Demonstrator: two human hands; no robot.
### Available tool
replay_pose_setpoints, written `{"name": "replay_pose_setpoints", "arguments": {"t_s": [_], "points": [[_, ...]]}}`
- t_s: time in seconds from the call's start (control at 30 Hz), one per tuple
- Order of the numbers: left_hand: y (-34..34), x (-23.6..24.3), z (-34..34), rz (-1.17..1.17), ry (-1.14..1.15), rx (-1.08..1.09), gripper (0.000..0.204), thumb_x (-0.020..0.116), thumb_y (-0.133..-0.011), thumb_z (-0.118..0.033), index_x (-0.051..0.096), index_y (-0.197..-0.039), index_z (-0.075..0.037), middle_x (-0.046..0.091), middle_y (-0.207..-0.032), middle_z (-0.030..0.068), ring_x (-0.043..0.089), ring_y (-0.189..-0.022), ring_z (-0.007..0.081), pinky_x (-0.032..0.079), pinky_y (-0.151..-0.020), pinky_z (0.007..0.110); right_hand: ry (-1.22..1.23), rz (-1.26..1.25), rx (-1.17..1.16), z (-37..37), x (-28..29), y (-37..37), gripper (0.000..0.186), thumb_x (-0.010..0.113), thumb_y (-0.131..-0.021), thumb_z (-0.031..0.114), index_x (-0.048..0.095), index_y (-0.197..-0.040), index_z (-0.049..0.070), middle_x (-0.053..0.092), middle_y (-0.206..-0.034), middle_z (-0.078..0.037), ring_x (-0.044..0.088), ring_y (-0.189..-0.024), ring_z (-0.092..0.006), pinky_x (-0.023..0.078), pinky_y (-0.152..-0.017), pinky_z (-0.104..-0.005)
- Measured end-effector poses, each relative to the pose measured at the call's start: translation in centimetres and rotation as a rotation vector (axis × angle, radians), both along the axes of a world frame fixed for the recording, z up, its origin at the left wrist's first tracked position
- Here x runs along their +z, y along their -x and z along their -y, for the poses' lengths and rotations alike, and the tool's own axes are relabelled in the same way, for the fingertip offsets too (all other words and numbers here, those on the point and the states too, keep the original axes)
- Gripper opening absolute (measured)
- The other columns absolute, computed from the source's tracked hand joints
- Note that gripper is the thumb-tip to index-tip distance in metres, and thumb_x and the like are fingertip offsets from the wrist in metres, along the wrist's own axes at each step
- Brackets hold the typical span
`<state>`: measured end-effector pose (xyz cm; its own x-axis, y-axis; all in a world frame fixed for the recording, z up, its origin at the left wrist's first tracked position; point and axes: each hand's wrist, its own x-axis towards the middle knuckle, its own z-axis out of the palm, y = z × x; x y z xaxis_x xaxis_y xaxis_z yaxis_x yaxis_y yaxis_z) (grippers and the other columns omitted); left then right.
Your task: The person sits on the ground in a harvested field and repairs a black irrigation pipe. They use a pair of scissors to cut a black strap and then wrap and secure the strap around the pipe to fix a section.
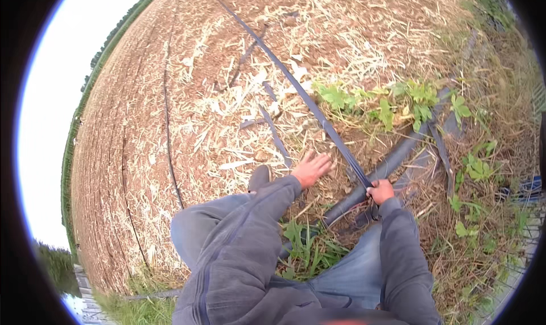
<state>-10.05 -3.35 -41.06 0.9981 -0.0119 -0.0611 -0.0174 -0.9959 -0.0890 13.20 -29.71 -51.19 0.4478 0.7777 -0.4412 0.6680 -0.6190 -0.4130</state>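
Note:
My right hand (381,192) is closed around the near end of a black flat drip tape (311,104). From the fist the tape runs taut, far and to the left across the field. It looks bunched or folded close to my fingers. My left hand (311,170) is held over the straw to the left of the tape, fingers stretched out and nothing in it. Just beyond and beneath my right hand lies a thick dark hose (392,159), slanting from near my legs up to the right.
Dry husks cover the brown soil. Shorter black strips (276,134) lie near my left hand, and a thin dark line (168,114) runs along the field at left. Leafy green plants (421,97) grow over the hose. Blue cords (529,188) lie at the right edge.

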Motion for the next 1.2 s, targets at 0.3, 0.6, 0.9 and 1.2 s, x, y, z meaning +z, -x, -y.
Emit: {"name": "replay_pose_setpoints", "arguments": {"t_s": [0.3, 0.6, 0.9, 1.2], "points": [[5.2, 4.2, 6.4, -0.027, 0.306, 0.439, 0.067, 0.058, -0.095, -0.038, 0.039, -0.149, -0.003, 0.032, -0.160, 0.0150, 0.023, -0.151, 0.0312, 0.016, -0.122, 0.054, -0.396, -0.487, -0.597, 2.5, 13.2, 1.0, 0.008, 0.072, -0.083, 0.001, 0.068, -0.079, -0.004, 0.067, -0.065, -0.007, 0.066, -0.060, -0.0157, 0.051, -0.059, -0.0325], [11.1, -0.3, 2.7, -0.169, 0.171, 0.756, 0.074, 0.053, -0.098, -0.029, 0.016, -0.161, -0.023, 0.020, -0.167, -0.0034, 0.024, -0.151, 0.0384, 0.011, -0.113, 0.075, -0.133, -0.185, -0.383, 0.9, 16.4, 1.2, 0.032, 0.078, -0.081, 0.028, 0.072, -0.099, 0.001, 0.073, -0.095, -0.020, 0.070, -0.094, -0.0386, 0.054, -0.085, -0.0450], [2.5, 3.8, 5.9, 0.212, 0.213, 0.795, 0.031, 0.064, -0.091, -0.030, 0.068, -0.118, -0.015, 0.064, -0.126, 0.0000, 0.045, -0.134, 0.0300, 0.018, -0.109, 0.076, 0.022, -0.212, -0.334, 0.2, 14.4, 4.7, 0.025, 0.076, -0.084, 0.020, 0.070, -0.090, -0.004, 0.073, -0.080, -0.017, 0.073, -0.075, -0.0297, 0.056, -0.075, -0.0405], [-7.1, 4.6, 7.3, 0.296, 1.208, 1.127, 0.039, 0.063, -0.096, -0.037, 0.071, -0.096, 0.002, 0.072, -0.080, 0.0155, 0.068, -0.067, 0.0240, 0.053, -0.063, 0.039, 0.000, -0.249, -0.336, 2.3, 18.5, 6.3, 0.024, 0.077, -0.083, 0.024, 0.073, -0.092, 0.002, 0.072, -0.078, -0.016, 0.070, -0.080, -0.0335, 0.053, -0.077, -0.0450]]}}
